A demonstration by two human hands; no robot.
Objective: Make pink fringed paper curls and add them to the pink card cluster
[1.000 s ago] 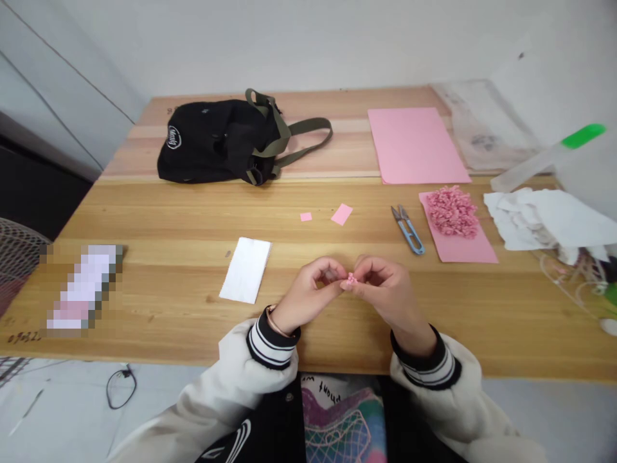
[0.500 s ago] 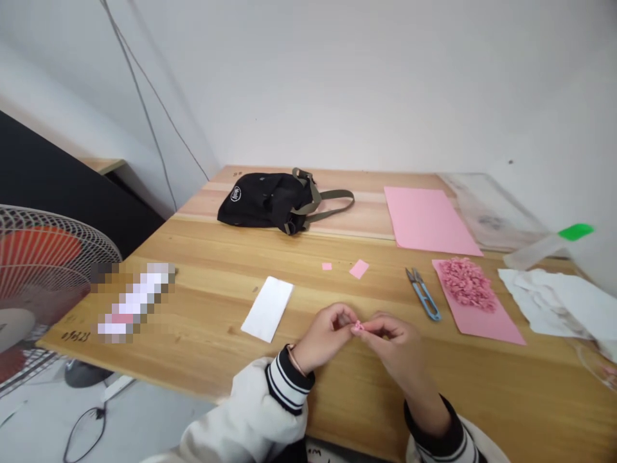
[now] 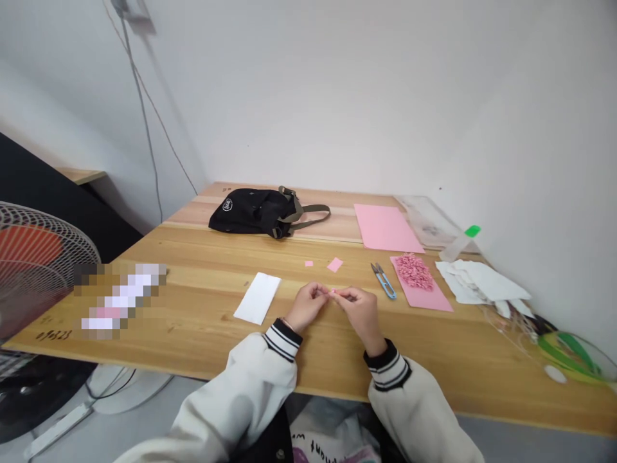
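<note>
Between my fingertips, over the wooden table, is a tiny pink piece (image 3: 332,291), perhaps twisted paper; fingers cover much of it. My left hand (image 3: 308,307) pinches it from one side and my right hand (image 3: 360,313) from the other. Just beyond my hands lie two pink slips: a tiny one (image 3: 309,263) and a larger one (image 3: 335,264). Right of my right hand are blue-handled thread snips (image 3: 384,281), blades pointing away. Beside them a heap of small twisted pink pieces (image 3: 413,272) rests on a pink sheet (image 3: 431,300).
Left of my hands lies folded white paper (image 3: 258,298). A black bag (image 3: 255,212) and a large pink sheet (image 3: 388,229) are further back. On the right are white tissues (image 3: 477,281), a green-capped container (image 3: 460,243) and a yellow-green coil (image 3: 569,354). A fan (image 3: 43,251) stands left.
The camera view has shifted right and tilted, bringing the coil and more of the right table end into sight. Both hands still pinch the pink piece.
</note>
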